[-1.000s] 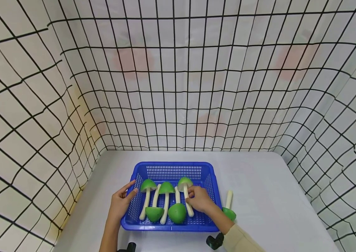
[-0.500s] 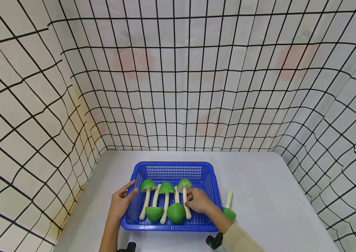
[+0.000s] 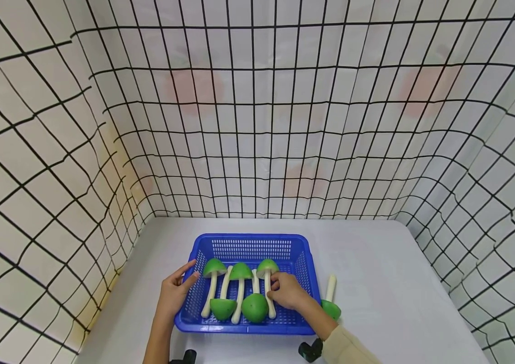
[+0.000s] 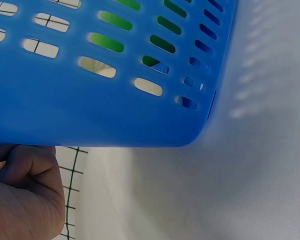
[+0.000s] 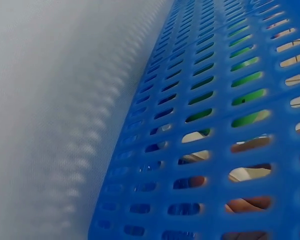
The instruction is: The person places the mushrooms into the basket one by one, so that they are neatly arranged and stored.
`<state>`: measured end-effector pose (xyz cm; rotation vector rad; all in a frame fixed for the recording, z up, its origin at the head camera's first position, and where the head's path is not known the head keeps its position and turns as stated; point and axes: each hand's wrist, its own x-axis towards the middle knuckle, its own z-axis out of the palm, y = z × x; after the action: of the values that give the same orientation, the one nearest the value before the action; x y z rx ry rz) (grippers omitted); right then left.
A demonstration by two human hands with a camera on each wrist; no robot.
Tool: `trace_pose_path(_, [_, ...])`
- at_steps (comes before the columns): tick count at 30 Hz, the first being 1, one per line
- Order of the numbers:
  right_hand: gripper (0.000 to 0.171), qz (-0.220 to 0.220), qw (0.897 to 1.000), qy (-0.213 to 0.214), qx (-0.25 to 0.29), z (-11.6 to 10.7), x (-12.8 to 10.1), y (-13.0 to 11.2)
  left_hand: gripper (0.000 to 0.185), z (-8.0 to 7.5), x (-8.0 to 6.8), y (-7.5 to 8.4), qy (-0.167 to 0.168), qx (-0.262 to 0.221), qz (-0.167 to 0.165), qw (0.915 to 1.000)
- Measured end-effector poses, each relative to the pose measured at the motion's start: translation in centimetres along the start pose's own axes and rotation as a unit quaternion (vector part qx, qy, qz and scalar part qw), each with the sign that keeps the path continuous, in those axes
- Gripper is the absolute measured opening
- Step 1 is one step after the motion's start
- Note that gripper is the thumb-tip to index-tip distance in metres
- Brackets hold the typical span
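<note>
A blue slotted plastic basket [image 3: 252, 247] stands on the white table, with several green-capped toy mushrooms in a row inside, caps alternately at the far and near ends. My right hand [image 3: 290, 291] reaches over the basket's right side and pinches the pale stem of the rightmost toy mushroom [image 3: 267, 267], whose cap points away. At the left rim, my left hand [image 3: 173, 294] holds the basket edge between thumb and fingers; the left wrist view shows its curled fingers [image 4: 27, 167] against the rim. The right wrist view sees mostly the basket wall [image 5: 220, 85], with the hand partly hidden behind the slots.
Another green-capped toy mushroom [image 3: 331, 309] lies on the table [image 3: 389, 283] outside the basket's right wall, stem pointing away. Black-gridded white walls [image 3: 262, 151] enclose the back and both sides. Black wrist gear [image 3: 310, 350] shows near the right forearm.
The right hand has shifted the rightmost mushroom slightly, its stem end swinging left and becoming straighter. The neighbouring mushroom's cap has moved slightly left. The left hand has stayed at the rim.
</note>
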<state>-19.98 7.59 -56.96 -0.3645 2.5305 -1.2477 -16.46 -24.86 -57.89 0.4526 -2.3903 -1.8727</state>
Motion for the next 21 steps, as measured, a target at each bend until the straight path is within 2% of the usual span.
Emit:
trace_pose_path(10, [0.046,0.011,0.999,0.041,-0.023,-0.03,-0.25,-0.09,0.051,-0.04,0.00,0.17,-0.002,-0.008,-0.007,0.9999])
trace_pose_path(21, [0.040,-0.002,0.997,0.071,-0.026,-0.39,-0.59,-0.19,0.049,-0.15,0.30,0.36,-0.015,-0.010,-0.023,0.9996])
